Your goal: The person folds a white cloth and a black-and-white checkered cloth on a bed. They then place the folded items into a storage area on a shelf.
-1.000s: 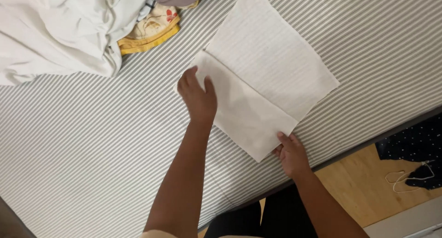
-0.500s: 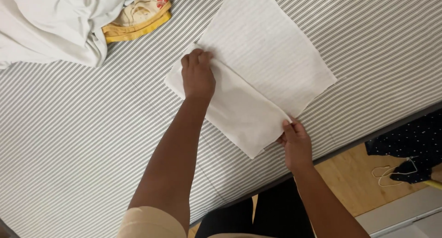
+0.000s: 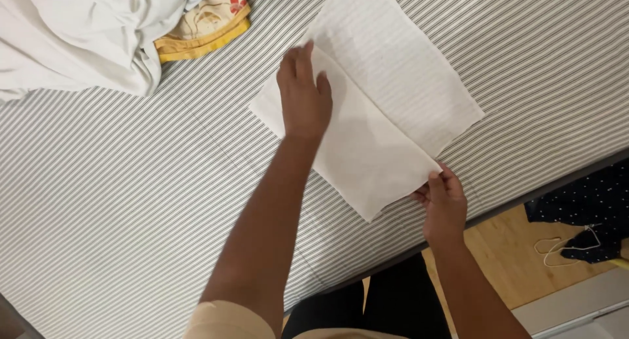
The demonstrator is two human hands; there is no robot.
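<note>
Since a second ago the left hand (image 3: 303,93) has slid up and outward along the folded flap of the white cloth (image 3: 393,90), from near the fold's middle toward its far edge at about 11 o'clock. The right hand (image 3: 444,204) has shifted only a little and stays at the near corner, at about 4 o'clock. As I judge it, the flap is being smoothed flat while its corner is held in place.

The left hand lies open, palm down, fingers together, pressing the cloth and grasping nothing. The right hand pinches the corner between thumb and fingertips.

The cloth is thin, finely ribbed and rectangular, folded with one crisp diagonal crease. It lies on a bed (image 3: 118,201) covered in narrow grey-and-white stripes. At 10 o'clock sits a rumpled white sheet (image 3: 72,37) with a yellow-edged printed fabric (image 3: 209,24) beside it.
</note>
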